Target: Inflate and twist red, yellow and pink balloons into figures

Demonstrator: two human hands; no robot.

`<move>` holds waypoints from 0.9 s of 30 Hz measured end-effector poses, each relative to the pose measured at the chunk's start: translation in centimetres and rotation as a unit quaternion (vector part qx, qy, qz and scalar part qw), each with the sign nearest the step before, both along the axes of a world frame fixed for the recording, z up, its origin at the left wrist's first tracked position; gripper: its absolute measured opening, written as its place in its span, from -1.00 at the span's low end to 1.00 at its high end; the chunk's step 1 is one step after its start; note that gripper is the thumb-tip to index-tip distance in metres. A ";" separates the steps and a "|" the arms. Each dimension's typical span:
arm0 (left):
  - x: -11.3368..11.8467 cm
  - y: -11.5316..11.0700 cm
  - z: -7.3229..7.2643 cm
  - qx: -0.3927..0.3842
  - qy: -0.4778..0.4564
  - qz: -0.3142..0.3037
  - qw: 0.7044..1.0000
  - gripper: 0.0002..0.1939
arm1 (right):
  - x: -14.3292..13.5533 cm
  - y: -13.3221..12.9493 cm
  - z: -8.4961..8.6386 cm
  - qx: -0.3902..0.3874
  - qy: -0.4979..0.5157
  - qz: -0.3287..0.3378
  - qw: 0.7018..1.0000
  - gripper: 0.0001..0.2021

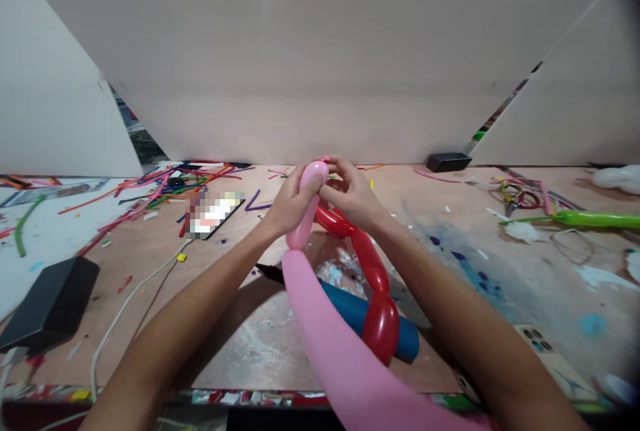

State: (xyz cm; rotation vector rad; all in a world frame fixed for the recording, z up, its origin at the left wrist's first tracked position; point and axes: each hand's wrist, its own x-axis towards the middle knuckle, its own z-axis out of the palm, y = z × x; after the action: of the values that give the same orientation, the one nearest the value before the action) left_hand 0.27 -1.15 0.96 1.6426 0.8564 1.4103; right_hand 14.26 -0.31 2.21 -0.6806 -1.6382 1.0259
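Observation:
A long pink balloon [333,344] runs from the bottom edge up to my hands and is pinched into a shorter segment near its top. My left hand [293,201] is closed around that upper segment, its thumb laid across the front. My right hand [350,188] is closed at the top of the same balloon, fingertips near a small pink end; its fingers are partly hidden. A red balloon [370,261], twisted into several segments, hangs from below my hands. Behind its lowest segment lies a blue balloon pump [350,308] with a black nozzle, on the table.
Loose uninflated balloons [155,191] lie in a heap at the back left. A phone [215,214] with a cable and a black box [50,304] are on the left. Scissors [515,201], a green balloon [595,219] and another phone [545,351] are on the right. White panels [320,71] stand behind.

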 end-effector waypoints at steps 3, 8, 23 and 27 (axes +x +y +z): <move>-0.3 0.2 0.2 -0.035 -0.016 -0.018 0.999 -0.51 | 0.3 -0.2 0.3 0.002 -0.036 0.006 0.999 -0.52; -1.2 0.8 0.8 -0.043 -0.120 0.045 0.991 -0.52 | 1.7 -0.5 0.7 0.010 -0.217 -0.020 0.976 -0.41; -4.5 1.6 2.3 0.152 -0.199 0.261 0.932 -0.38 | -0.6 -0.7 -1.4 -0.235 -0.027 0.234 0.943 -0.58; -4.0 1.6 1.8 0.128 -0.171 0.232 0.949 -0.35 | 0.2 1.2 -2.3 -0.230 0.077 0.229 0.943 -0.56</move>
State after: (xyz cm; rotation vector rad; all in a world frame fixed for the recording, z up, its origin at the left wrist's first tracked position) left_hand -3.77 0.41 2.76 1.3604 0.9181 2.1392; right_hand 14.51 0.85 -0.08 -0.5051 -1.4578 1.7925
